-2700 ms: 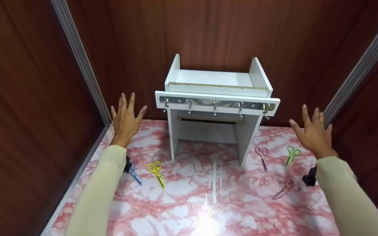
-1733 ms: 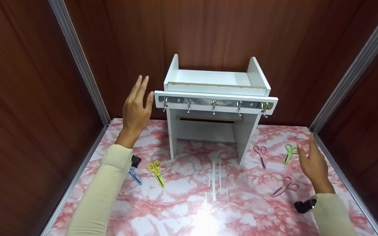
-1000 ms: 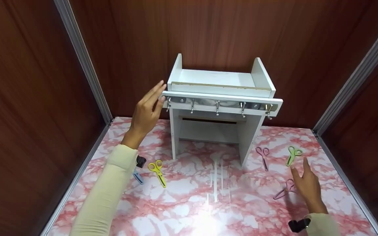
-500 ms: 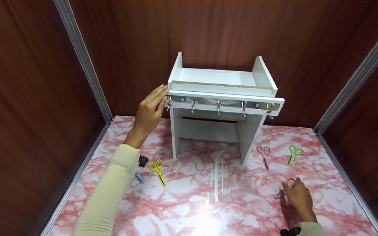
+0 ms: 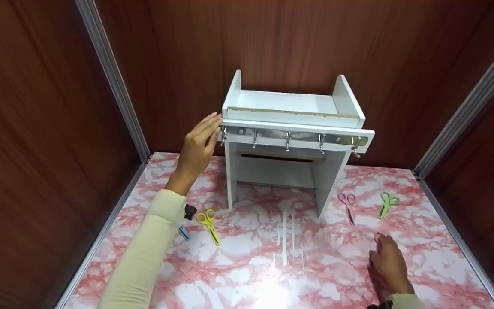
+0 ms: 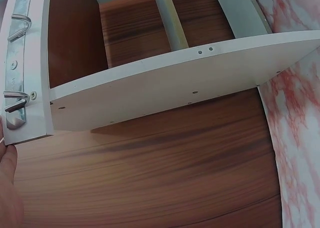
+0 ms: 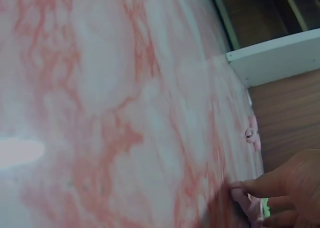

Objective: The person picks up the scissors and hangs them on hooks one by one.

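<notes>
A white shelf unit [image 5: 272, 164] stands at the back, with a white hook rail [image 5: 302, 140] across its front. My left hand [image 5: 195, 150] touches the rail's left end, its fingers nearly straight; in the left wrist view only part of the hand [image 6: 7, 188] shows beside the rail. At the right, my right hand [image 5: 390, 259] pinches pink scissors [image 5: 378, 241] between thumb and fingers, low over the surface. The hand hides most of these scissors. In the right wrist view, a pink piece of them [image 7: 244, 200] shows beneath the thumb.
Other pink scissors [image 5: 347, 206] and green scissors [image 5: 385, 205] lie right of the unit. Yellow scissors [image 5: 208, 225] and partly hidden blue scissors [image 5: 184, 233] lie at the left. Brown wood panels [image 5: 290, 38] enclose the marbled pink-and-white surface [image 5: 238, 266] at the back and sides.
My left hand has moved right and come to the rail's end. The right hand has come down from the right and taken hold of the nearer pink scissors.
</notes>
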`<act>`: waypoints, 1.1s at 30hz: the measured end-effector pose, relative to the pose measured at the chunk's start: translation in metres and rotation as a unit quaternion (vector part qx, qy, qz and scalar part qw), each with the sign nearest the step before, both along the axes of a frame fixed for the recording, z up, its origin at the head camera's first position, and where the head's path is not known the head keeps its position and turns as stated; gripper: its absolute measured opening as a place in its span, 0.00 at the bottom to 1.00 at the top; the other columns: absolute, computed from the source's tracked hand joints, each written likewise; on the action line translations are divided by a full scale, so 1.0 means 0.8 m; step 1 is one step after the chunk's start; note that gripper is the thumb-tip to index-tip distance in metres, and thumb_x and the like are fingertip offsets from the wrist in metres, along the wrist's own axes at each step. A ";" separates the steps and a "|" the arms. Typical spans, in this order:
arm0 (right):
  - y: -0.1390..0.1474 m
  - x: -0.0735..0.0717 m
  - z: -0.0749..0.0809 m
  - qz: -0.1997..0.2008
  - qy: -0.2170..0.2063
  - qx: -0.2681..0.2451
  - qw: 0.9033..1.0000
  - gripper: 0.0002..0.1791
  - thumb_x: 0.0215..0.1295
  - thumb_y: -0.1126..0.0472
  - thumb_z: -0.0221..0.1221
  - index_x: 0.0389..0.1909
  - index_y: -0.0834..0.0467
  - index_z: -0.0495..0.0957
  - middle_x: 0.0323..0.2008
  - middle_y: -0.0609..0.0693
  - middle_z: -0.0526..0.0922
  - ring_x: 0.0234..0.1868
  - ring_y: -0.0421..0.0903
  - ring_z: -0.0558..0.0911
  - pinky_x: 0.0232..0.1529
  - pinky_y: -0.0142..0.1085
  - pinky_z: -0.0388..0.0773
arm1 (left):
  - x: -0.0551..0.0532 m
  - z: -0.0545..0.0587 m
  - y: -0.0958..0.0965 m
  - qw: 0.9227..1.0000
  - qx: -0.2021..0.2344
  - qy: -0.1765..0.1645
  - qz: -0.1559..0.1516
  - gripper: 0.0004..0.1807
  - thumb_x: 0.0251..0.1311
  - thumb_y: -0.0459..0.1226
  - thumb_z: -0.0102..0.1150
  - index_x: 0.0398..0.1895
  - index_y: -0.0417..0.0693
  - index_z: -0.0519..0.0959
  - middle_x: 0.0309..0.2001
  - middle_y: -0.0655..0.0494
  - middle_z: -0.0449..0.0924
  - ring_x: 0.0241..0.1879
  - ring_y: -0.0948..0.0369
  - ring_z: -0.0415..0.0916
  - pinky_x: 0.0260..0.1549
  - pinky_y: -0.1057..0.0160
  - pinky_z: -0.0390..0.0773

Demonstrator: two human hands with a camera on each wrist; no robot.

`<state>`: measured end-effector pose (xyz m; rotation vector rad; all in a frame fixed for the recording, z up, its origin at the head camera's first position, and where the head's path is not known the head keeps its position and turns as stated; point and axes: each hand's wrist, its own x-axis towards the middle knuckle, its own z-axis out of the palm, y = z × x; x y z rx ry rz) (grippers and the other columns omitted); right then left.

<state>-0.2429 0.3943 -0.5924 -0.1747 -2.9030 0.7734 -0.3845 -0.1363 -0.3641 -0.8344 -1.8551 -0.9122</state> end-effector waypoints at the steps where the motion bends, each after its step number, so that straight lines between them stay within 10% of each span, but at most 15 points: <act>1: 0.000 0.001 0.000 0.000 0.002 0.000 1.000 0.32 0.62 0.68 0.61 0.64 0.78 0.64 0.64 0.84 0.62 0.61 0.82 0.66 0.59 0.71 0.68 | 0.000 0.000 0.000 1.000 -0.001 0.001 0.000 0.15 0.73 0.30 0.56 0.59 0.32 0.80 0.60 0.42 0.80 0.65 0.49 0.74 0.68 0.60 0.70; 16: -0.006 0.020 0.007 -0.120 0.054 0.030 0.991 0.51 0.47 0.68 0.74 0.70 0.75 0.57 0.49 0.80 0.72 0.50 0.80 0.74 0.46 0.71 0.74 | -0.003 -0.002 0.003 1.000 0.006 0.010 0.004 0.15 0.72 0.29 0.56 0.58 0.32 0.80 0.59 0.41 0.81 0.64 0.49 0.75 0.68 0.61 0.71; 33: 0.006 0.028 0.008 -0.147 -0.021 0.015 0.989 0.29 0.59 0.57 0.69 0.43 0.78 0.69 0.41 0.79 0.70 0.45 0.80 0.74 0.36 0.68 0.76 | -0.005 -0.002 0.003 1.000 0.023 0.018 -0.003 0.14 0.69 0.25 0.58 0.55 0.30 0.82 0.57 0.41 0.83 0.62 0.49 0.77 0.66 0.61 0.73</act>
